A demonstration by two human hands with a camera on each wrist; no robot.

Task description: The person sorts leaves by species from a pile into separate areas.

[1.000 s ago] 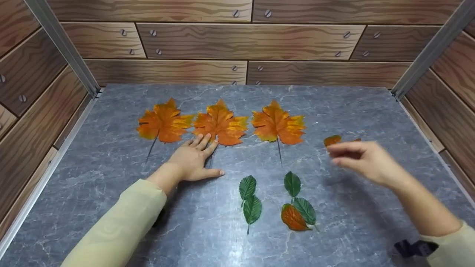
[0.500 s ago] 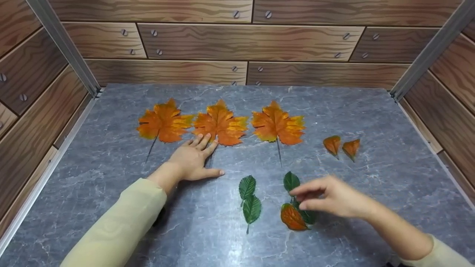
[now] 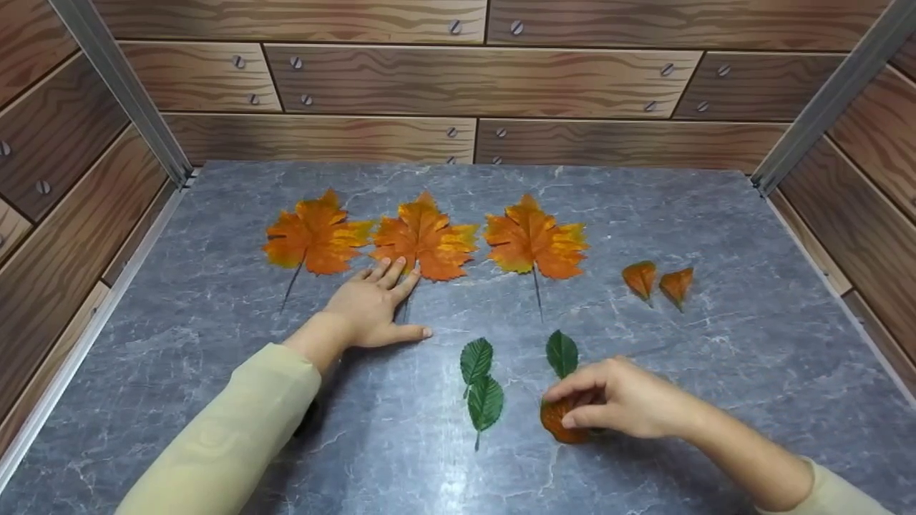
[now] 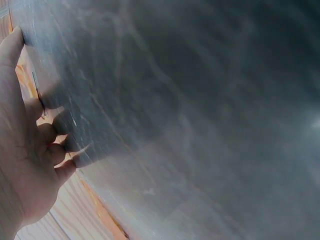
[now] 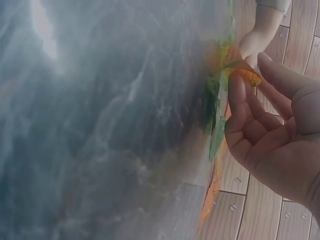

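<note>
Spread flat, my left hand [image 3: 368, 307] rests with its fingertips on the base of the middle orange maple leaf [image 3: 429, 229], over its stem. Similar maple leaves lie to its left [image 3: 315, 232] and right [image 3: 535, 236]. My right hand [image 3: 622, 400] reaches down at a small orange leaf [image 3: 555, 423], thumb and forefinger over it. In the right wrist view, thumb and forefinger stand apart, with the orange leaf [image 5: 246, 76] showing at the gap. A green leaf [image 3: 562, 350] lies just beyond that hand; another green leaf beside it is hidden under the hand.
Two overlapping green leaves, the upper [image 3: 476, 361] and the lower [image 3: 486, 406], lie between the hands. Two small orange leaves, one [image 3: 639, 277] beside the other [image 3: 678, 285], lie at the right. Wood-patterned walls and metal posts [image 3: 823, 100] border the grey marbled table [image 3: 215, 307].
My right hand has moved left and toward me, from the two small orange leaves at the right to the one by the green leaves. My left hand has stayed in place.
</note>
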